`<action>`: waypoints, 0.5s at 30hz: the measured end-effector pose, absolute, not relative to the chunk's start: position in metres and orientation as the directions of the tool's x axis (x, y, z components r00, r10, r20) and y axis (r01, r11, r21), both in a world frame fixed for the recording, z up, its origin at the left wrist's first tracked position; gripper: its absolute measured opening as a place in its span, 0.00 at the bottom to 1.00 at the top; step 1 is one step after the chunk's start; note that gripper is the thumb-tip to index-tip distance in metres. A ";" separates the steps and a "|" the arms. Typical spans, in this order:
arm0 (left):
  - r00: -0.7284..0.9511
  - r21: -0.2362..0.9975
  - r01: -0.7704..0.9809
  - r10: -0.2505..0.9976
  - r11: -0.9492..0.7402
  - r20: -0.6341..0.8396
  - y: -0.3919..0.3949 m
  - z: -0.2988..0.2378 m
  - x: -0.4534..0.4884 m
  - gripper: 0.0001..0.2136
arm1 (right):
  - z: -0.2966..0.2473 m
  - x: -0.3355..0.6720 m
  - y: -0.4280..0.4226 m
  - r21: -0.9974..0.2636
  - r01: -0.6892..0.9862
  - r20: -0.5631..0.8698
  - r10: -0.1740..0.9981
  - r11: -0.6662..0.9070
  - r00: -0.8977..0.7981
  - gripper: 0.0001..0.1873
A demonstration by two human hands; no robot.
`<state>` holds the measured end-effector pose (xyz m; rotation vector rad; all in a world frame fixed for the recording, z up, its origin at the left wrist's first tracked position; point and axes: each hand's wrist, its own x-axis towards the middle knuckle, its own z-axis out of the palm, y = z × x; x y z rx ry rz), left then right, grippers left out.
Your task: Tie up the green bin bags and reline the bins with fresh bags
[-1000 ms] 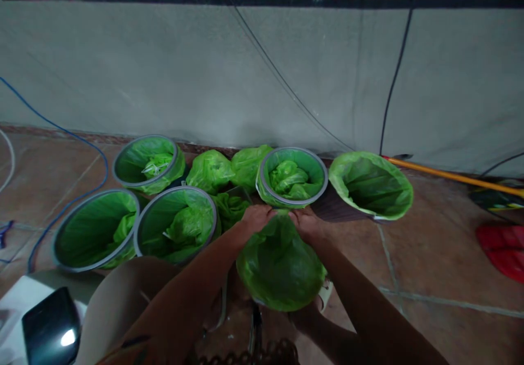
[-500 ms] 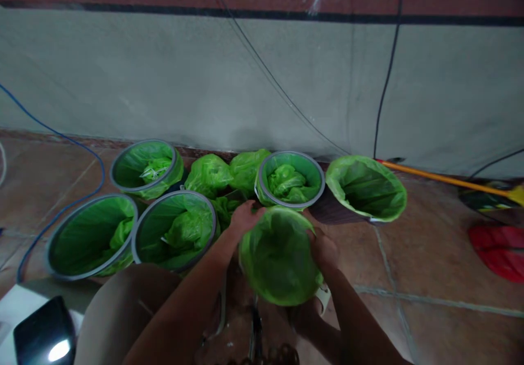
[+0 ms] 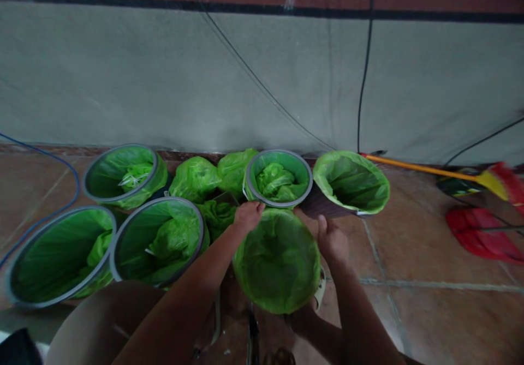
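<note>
Between my knees stands a bin lined with a green plastic bag [image 3: 278,269], its round mouth facing up at me and the bag folded over the rim. My left hand [image 3: 249,216] is closed on the bag at the rim's far left. Beside the right of the rim is my right hand [image 3: 334,243], its thumb raised and apart from the bag; its other fingers are partly hidden. Just beyond, a bin with a grey ring [image 3: 279,201] holds crumpled green plastic. To its right, another lined bin [image 3: 351,182] leans without a ring.
Left are three more ringed, green-lined bins [image 3: 158,245], with green bags [image 3: 195,178] bunched by the wall [image 3: 164,81]. A broom with an orange handle [image 3: 426,167] and a red dustpan [image 3: 483,237] lie right. A blue cable [image 3: 73,177] runs across the floor at left.
My right thumb has come off the rim, and the hand has shifted slightly outward. My left hand stays at the far left rim. The view has turned a little to the right.
</note>
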<state>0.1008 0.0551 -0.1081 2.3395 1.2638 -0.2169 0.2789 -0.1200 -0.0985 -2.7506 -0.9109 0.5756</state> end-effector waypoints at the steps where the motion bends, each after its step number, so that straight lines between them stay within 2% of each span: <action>1: 0.574 0.319 0.816 0.740 -0.482 -0.350 0.052 -0.110 0.101 0.22 | -0.099 0.283 -0.107 -0.312 0.574 -0.305 0.652 -0.757 0.695 0.34; 4: 0.605 0.321 0.795 0.714 -0.514 -0.353 0.045 -0.117 0.098 0.21 | -0.107 0.283 -0.075 -0.354 0.670 -0.362 0.756 -0.652 0.545 0.30; 7: 0.637 0.335 0.770 0.676 -0.543 -0.370 0.042 -0.124 0.093 0.21 | -0.117 0.273 -0.063 -0.396 0.730 -0.356 0.826 -0.557 0.437 0.27; 15: 0.725 0.378 0.688 0.576 -0.619 -0.378 0.048 -0.136 0.079 0.17 | -0.129 0.269 -0.074 -0.414 0.798 -0.294 0.894 -0.438 0.338 0.19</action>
